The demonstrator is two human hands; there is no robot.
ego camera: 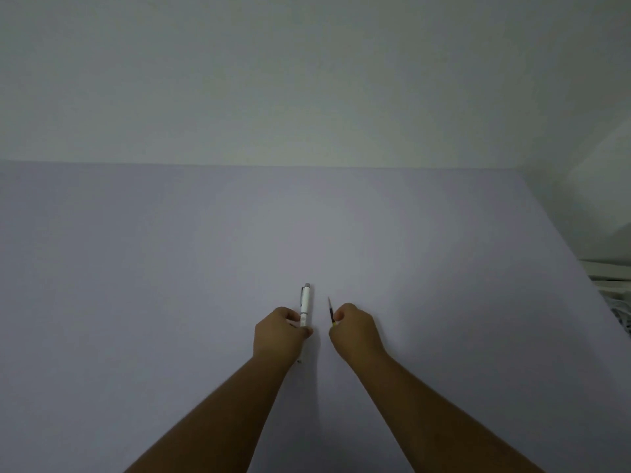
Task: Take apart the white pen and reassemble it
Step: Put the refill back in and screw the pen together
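Pen is apart. We have the white pen barrel [305, 306] in our left hand [278, 336], fingers closed round its lower end, clip and grey top pointing away from us. Our right hand [355, 331] pinches the refill [331, 313] near its yellow end, thin tip pointing up and away. The two parts stand near each other, roughly parallel, not touching, above the pale worktop [170, 285].

Risks from here, as we judge them:
- A small dark piece [299, 361] lies on the worktop just below our left wrist; too small to identify, possibly a spring or tip part. A forearm sweep could knock it away, and the pen would not go back together properly without it.
- The refill is held by a fingertip pinch only. Rotating it for insertion could let it slip and roll.
- Light is dim and the barrel opening is hidden inside our left fist, so lining up the refill may miss.

Pose: both forearms reach forward and converge toward the middle, hands side by side, knuckles up, both curled closed on their parts. We cannot tell whether the wrists rest on the worktop.
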